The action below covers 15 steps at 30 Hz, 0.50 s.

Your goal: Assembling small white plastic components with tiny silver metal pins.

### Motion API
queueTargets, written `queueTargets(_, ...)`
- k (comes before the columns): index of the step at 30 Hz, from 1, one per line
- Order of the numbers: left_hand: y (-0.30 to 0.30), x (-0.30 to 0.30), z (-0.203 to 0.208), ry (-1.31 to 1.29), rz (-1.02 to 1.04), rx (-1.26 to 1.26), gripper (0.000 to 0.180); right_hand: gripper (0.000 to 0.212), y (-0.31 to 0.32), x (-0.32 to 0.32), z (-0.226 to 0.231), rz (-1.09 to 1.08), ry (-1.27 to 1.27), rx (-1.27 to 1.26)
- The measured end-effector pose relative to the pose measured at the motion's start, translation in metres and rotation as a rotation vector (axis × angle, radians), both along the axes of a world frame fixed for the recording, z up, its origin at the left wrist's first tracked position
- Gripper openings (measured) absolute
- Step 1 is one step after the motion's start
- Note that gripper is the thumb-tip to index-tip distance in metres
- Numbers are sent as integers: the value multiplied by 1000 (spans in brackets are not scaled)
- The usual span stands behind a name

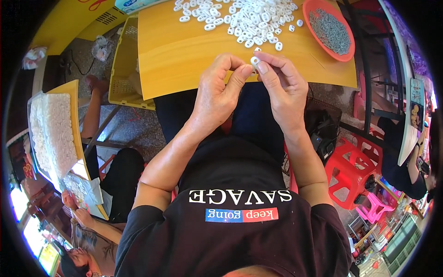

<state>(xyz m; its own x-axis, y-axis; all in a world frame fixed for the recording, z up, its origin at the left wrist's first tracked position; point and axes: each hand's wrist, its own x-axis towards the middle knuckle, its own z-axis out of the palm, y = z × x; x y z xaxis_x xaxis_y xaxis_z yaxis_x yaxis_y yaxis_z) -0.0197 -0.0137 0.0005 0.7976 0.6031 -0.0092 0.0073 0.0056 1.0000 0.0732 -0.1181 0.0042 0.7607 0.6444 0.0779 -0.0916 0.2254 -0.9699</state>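
Observation:
My right hand [287, 90] pinches a small white plastic piece with holes [254, 60] between thumb and fingertips, just above the near edge of the yellow table [175, 60]. Close against it, my left hand [217, 90] is closed, thumb pressed to forefinger. What those left fingertips hold, if anything, is too small to make out. Beyond both hands lies a loose heap of similar white two-holed pieces [258, 23]. To its right, an orange-red bowl [340, 57] holds many thin grey metal screws or pins [330, 32].
A yellow plastic crate [121, 69] stands left of the table. Farther left, another person's hands [76, 210] work at a board with bagged white pieces [55, 134]. Red stools [348, 171] and a pink stool [371, 208] stand at the right.

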Motion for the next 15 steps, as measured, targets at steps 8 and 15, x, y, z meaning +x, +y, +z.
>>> queueTargets(8,1,0,-1,15,30,36,16,18,-2,-1,-5,-27,-140,-58)
queueTargets(15,1,3,-9,-52,65,196,16,18,1,-4,-4,-55,-132,-70)
